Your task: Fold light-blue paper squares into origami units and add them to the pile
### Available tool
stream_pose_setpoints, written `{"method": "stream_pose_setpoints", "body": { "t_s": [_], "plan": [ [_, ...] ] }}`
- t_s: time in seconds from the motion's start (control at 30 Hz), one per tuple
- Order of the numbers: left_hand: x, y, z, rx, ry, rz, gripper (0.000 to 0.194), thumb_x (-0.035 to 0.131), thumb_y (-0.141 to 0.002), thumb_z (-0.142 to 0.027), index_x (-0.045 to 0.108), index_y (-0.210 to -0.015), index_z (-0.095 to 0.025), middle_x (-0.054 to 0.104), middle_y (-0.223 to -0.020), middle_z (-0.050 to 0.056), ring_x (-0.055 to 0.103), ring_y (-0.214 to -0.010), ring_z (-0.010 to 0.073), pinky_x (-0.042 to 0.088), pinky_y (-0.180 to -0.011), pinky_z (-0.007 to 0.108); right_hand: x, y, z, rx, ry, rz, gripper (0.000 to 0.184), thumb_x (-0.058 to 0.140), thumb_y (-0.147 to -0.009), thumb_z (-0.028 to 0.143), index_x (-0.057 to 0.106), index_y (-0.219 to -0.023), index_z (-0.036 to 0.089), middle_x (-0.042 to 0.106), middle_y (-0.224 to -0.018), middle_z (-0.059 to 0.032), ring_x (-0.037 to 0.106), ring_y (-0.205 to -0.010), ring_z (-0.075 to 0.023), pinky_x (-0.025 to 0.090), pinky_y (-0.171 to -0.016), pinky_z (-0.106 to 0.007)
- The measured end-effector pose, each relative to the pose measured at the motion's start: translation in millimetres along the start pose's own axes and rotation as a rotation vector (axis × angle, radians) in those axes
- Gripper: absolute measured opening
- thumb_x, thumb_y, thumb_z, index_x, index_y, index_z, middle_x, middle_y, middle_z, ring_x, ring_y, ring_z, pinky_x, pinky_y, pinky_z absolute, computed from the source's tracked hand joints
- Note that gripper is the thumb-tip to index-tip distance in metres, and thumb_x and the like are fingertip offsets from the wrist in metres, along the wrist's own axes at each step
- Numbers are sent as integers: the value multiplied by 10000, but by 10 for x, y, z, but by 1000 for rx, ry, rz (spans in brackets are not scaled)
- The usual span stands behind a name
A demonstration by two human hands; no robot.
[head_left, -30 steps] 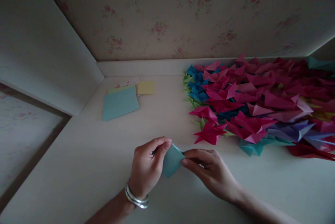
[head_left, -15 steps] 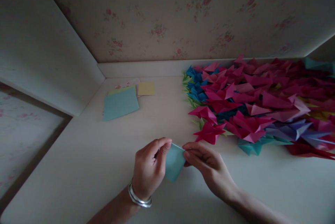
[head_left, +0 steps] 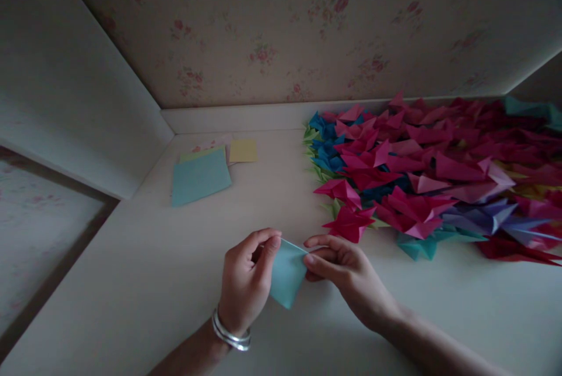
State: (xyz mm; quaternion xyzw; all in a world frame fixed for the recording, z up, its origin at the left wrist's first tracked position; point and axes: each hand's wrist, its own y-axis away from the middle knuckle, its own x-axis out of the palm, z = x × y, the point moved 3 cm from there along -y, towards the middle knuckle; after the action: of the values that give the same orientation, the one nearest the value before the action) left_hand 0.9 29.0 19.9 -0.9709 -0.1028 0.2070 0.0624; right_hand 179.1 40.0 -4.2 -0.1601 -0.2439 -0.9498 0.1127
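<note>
A small light-blue folded paper [head_left: 287, 273] is held just above the pale desk [head_left: 132, 270], between both hands. My left hand [head_left: 246, 282], with silver bangles at the wrist, pinches its left edge between thumb and forefinger. My right hand [head_left: 346, 273] pinches its upper right corner with closed fingertips. The paper's lower point hangs down towards the desk.
A big heap of folded paper pieces [head_left: 421, 177], mostly pink with blue, green, purple and teal, covers the desk's right side. A light-blue sheet stack [head_left: 199, 177] and a yellow square [head_left: 243, 151] lie at the back left. A floral wall [head_left: 281, 42] closes off the back.
Both hands stayed on the blue paper; the right fingertips slid from its right side up to the top corner, and the paper turned so its point hangs lower.
</note>
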Motion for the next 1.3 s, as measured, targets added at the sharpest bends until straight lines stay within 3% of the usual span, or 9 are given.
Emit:
{"method": "stream_pose_setpoints", "body": {
  "t_s": [0.13,0.27,0.63,0.87,0.97,1.13,1.3],
  "plan": [
    [-28,43,-10,64,-68,-46,154,617,-929,-278,744,-960,-196,781,-807,30,678,-627,144,521,-572,213,18,20,40,-76,33,40,304,837,-733,415,748,-854,151,719,-714,-16,674,-666,-134,554,-663,-247],
    [-50,58,-49,94,-94,-68,148,612,-928,-261,744,-963,-202,779,-800,25,682,-626,147,528,-591,223,-3,14,28,-50,18,27,294,797,-782,441,752,-829,154,729,-729,-23,696,-675,-138,574,-682,-251],
    [-38,66,-36,128,-75,-50,135,607,-933,-224,740,-956,-209,779,-841,18,694,-684,139,533,-649,213,14,29,104,-171,213,-17,375,694,-857,497,692,-728,146,649,-658,-12,660,-615,-148,549,-593,-253],
    [-10,63,-21,47,-20,-54,135,618,-932,-264,739,-936,-206,777,-801,15,697,-663,139,533,-608,196,9,58,98,-267,250,-69,372,678,-877,484,686,-716,149,639,-642,-18,614,-632,-141,500,-595,-241],
    [-8,47,-21,30,-10,-68,135,618,-933,-274,733,-943,-203,774,-792,15,692,-642,134,530,-585,188,15,31,65,-232,190,-98,369,697,-855,503,681,-754,148,640,-674,-22,626,-652,-159,529,-614,-269],
    [-17,56,-25,71,-45,-124,124,621,-928,-253,730,-962,-202,763,-788,15,681,-620,130,525,-576,192,69,19,-8,-100,136,34,481,537,-934,580,657,-776,142,635,-659,-30,618,-612,-161,545,-646,-318],
    [7,88,-57,96,-67,-89,130,610,-930,-237,732,-965,-209,773,-823,20,694,-651,138,531,-603,200,55,72,3,-190,360,59,444,581,-931,528,612,-706,146,560,-646,-3,579,-629,-149,487,-595,-265]
  ]
}}
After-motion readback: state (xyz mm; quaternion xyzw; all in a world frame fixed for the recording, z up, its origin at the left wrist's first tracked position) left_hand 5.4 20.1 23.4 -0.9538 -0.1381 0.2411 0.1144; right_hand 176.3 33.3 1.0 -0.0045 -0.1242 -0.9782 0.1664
